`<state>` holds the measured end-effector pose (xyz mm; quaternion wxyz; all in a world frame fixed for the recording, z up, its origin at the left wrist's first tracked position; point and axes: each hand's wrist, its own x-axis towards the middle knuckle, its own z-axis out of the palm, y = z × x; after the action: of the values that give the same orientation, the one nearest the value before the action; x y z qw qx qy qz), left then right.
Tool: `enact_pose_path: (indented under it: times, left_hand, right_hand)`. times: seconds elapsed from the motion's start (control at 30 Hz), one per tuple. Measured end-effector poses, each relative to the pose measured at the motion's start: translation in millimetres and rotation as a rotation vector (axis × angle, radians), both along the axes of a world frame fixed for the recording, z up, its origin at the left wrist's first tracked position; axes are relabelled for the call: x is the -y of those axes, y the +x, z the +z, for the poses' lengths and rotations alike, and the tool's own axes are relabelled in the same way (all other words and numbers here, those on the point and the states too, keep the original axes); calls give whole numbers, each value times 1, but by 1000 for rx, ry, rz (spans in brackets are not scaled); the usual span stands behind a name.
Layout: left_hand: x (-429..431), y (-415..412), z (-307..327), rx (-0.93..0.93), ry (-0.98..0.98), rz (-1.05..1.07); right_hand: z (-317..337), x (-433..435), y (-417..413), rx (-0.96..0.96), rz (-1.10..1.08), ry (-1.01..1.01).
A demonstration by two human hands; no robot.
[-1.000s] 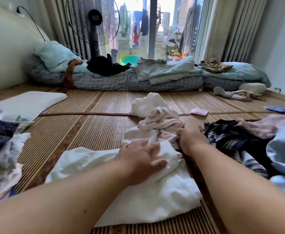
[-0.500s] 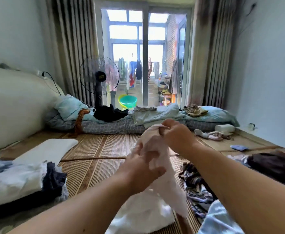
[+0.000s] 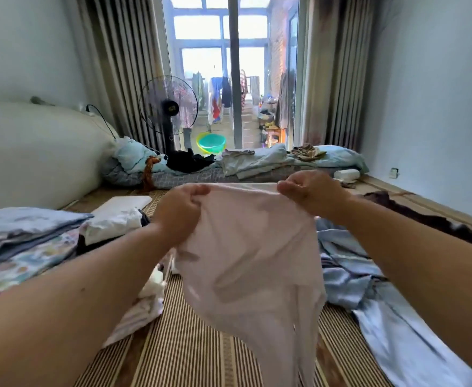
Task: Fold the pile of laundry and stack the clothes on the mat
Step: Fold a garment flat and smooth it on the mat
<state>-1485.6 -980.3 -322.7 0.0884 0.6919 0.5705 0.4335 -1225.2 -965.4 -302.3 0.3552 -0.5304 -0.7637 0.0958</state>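
Both hands pinch the top edge of a white garment [image 3: 246,247]: left hand [image 3: 180,208], right hand [image 3: 311,194]. It hangs spread above the woven mat [image 3: 190,356]. Folding seems about to begin; next, probably lay it flat. Folded clothes [image 3: 22,238] sit left.

Left hand [image 3: 183,209]: raised in front of the chest, fingers curled, pinching the left top corner of a white garment [image 3: 251,255].
Right hand [image 3: 310,192]: level with the left, knuckles up, fingers curled round the right top corner.
Arms: both bare, stretched forward, forearms converging.
Spacing: hands apart, cloth edge taut between them.
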Motion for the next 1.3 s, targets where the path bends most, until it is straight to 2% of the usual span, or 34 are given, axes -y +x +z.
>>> enact_pose_path:
  times: [0.07, 0.13, 0.2, 0.33, 0.4, 0.5, 0.57, 0.83, 0.97, 1.07, 1.17, 1.3]
  left_hand:
    - [18, -6, 2, -43, -12, -8]
    - [34, -4, 2, -108, -13, -27]
    - [49, 4, 3, -129, -31, -86]
    - [69, 26, 7, -285, -36, -179]
    - [77, 33, 9, -330, -15, -229]
    - [85, 35, 16, -333, 3, -326]
    - [87, 28, 24, -335, 20, -337]
    - [74, -40, 47, -525, 52, -131]
    - [61, -74, 45, -640, 31, -26]
    - [47, -81, 38, -666, 1, 16]
    - [32, -84, 21, -654, -73, 80]
    - [30, -62, -4, -654, -283, 71]
  right_hand:
    - [-14, 21, 4, 340, -81, -6]
    - [-28, 37, 4, 494, -165, -53]
    - [-41, 48, 2, 457, -175, -105]
    - [-53, 72, -22, 97, -49, -219]
    - [-57, 79, -43, 20, -49, -199]
    - [-60, 80, -60, 80, -127, -62]
    - [-62, 78, -58, 176, -216, -48]
    - [-76, 57, 8, 357, -518, -256]
    - [-61, 44, 34, 220, -501, -297]
    - [-46, 40, 29, -106, -399, -295]
    - [-39, 42, 16, -463, -222, -382]
    - [-31, 48, -16, -658, -61, -489]
